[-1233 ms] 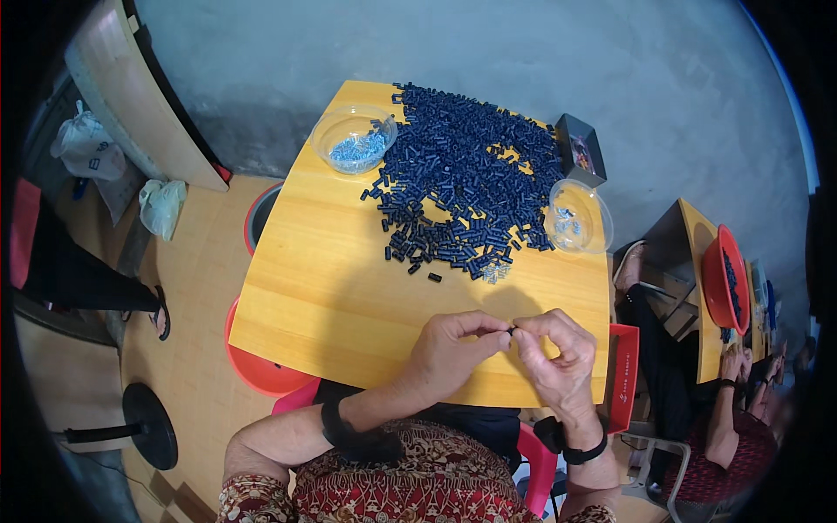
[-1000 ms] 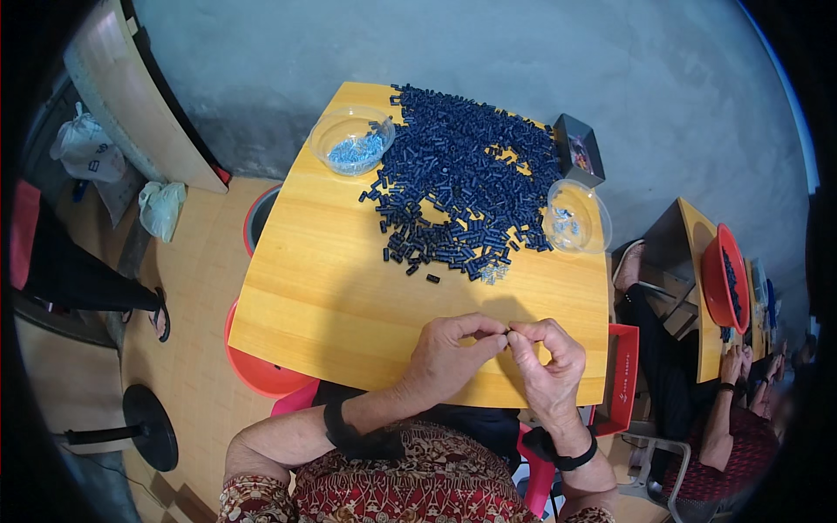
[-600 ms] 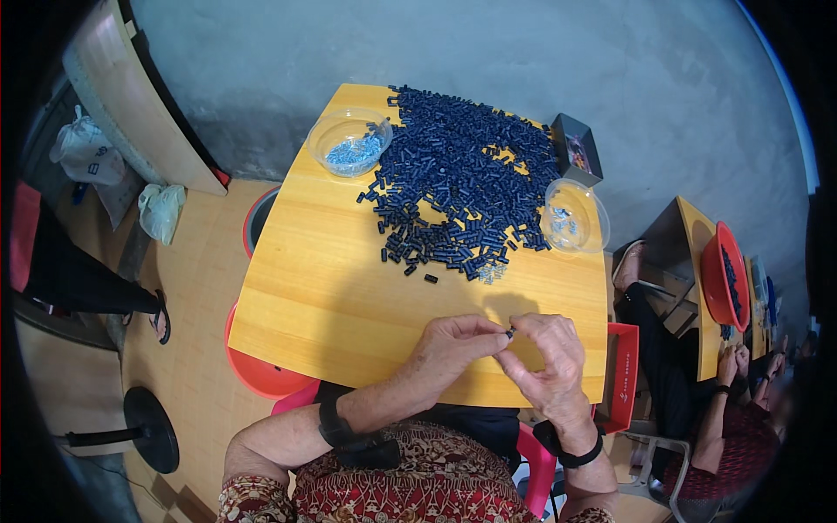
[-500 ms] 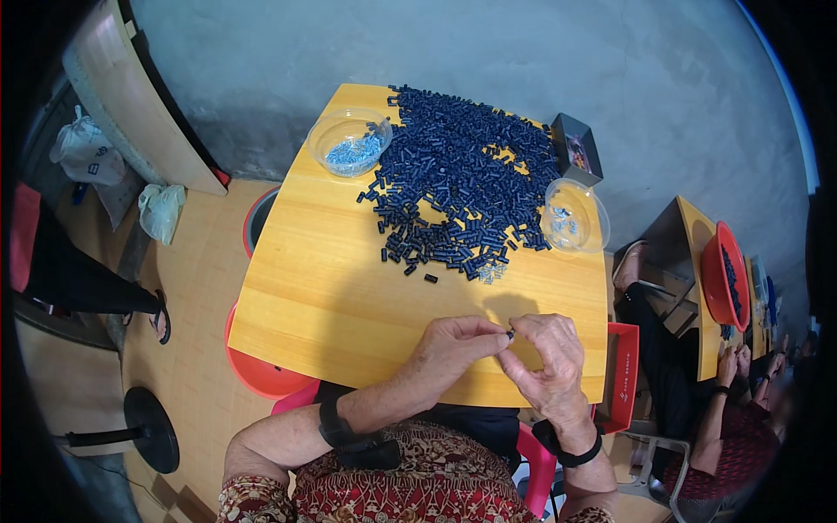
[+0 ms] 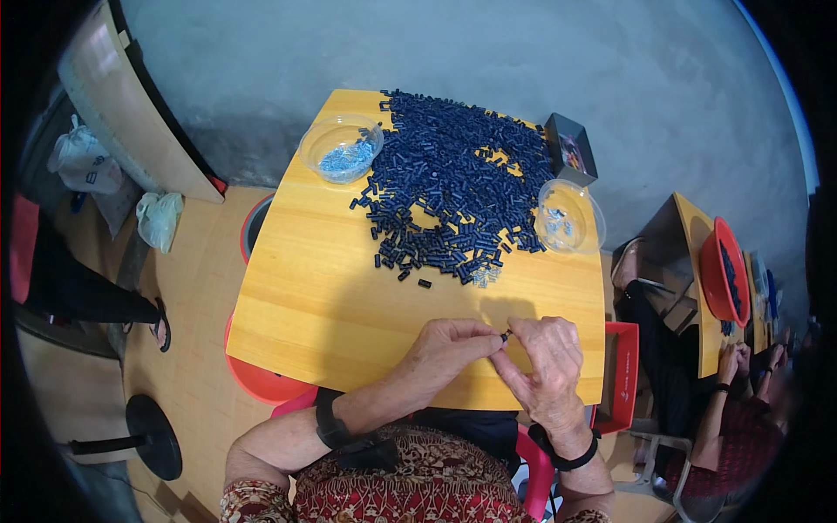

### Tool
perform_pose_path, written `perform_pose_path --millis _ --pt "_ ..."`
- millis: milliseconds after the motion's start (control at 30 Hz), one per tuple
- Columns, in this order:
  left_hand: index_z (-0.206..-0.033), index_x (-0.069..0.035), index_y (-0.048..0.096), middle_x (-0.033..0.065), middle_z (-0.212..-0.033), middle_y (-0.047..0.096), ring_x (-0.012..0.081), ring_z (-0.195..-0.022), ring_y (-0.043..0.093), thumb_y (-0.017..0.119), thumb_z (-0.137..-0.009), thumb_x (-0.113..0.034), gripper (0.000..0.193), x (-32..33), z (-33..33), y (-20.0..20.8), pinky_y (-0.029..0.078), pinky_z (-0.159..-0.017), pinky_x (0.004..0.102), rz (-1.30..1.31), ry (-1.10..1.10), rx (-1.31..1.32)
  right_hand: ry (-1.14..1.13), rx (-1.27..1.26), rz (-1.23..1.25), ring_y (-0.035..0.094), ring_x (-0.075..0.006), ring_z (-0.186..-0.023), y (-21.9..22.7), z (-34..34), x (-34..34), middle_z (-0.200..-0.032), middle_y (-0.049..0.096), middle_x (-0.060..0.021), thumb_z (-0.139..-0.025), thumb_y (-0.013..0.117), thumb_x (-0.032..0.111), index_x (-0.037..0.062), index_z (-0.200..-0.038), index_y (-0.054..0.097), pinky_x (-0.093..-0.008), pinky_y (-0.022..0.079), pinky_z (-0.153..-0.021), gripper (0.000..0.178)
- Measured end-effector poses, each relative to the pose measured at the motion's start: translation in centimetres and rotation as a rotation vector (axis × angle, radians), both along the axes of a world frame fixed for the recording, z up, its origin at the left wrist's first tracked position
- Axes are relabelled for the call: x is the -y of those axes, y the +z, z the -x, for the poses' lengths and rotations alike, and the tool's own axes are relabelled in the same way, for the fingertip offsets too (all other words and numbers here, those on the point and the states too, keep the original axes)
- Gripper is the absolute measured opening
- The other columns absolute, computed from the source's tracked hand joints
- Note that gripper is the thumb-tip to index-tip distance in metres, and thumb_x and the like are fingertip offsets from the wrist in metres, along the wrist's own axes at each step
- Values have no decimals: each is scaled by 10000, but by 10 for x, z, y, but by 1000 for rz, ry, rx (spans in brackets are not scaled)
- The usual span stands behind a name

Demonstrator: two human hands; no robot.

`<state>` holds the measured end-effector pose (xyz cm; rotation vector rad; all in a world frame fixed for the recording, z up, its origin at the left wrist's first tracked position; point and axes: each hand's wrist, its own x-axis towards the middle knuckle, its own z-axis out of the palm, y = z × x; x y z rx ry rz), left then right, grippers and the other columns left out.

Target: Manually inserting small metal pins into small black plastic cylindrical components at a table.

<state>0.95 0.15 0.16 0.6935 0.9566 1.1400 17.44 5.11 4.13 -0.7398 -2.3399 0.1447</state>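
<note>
Over the near part of the table, my left hand [image 5: 455, 347] pinches a small dark plastic piece [image 5: 503, 338] between thumb and fingertips. My right hand [image 5: 549, 353] meets it there, thumb and index finger closing around a tiny part at the piece's end, too small to make out. Beyond the hands spreads a big heap of short black plastic pieces [image 5: 453, 174]. A few small clear or silvery bits [image 5: 486, 275] lie at the heap's near edge. Left of the heap stands a clear round bowl [image 5: 307, 144] of small silvery metal parts; another clear bowl [image 5: 593, 218] with fewer sits right.
A dark open box [image 5: 589, 166] stands at the table's far right. Red tubs [image 5: 248, 370] and a red crate [image 5: 621, 375] flank the table below. At right, a seated co-worker [image 5: 724, 418] works by a red basin [image 5: 715, 288]. A standing person's leg [image 5: 96, 292] shows at left.
My fingertips have shifted slightly at the small dark piece, with the right fingers more curled against it. The whole view has tilted a little.
</note>
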Motion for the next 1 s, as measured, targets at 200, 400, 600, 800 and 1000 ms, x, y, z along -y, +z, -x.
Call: perform_pose_path --millis 200,400,600,800,1000 --pt "-994 16 696 45 -927 683 89 -879 588 643 -896 -189 233 0 -1 5 439 -830 245 -18 6 -44 -12 141 -46 587 -250 -731 7 -3 -4 -787 595 -93 -690 778 152 18 -903 614 -362 439 -699 300" --pt "-990 22 691 44 -910 678 85 -870 582 625 -907 -198 244 3 2 3 436 -820 241 11 -26 -122 50 278 -31 538 -241 -664 7 -2 -10 -680 499 -72 -708 763 209 61 -750 551 -365 403 -635 262" --pt "-980 30 681 47 -898 675 84 -861 581 611 -910 -182 234 5 3 1 439 -806 242 17 -37 -144 95 295 -26 524 -232 -649 3 1 -10 -663 481 -62 -686 766 213 83 -715 543 -361 390 -619 259" --pt "-970 33 679 38 -893 671 74 -840 585 625 -896 -156 210 6 3 -7 452 -762 225 29 -36 -153 116 239 -43 512 -225 -620 -5 2 -12 -630 467 -43 -643 766 183 98 -653 531 -357 381 -604 250" --pt "-961 27 684 39 -889 673 76 -837 595 652 -876 -131 182 7 3 -8 467 -763 228 25 -43 -131 127 222 -50 506 -223 -610 -7 1 -10 -624 461 -41 -616 766 166 101 -636 525 -359 381 -598 250"
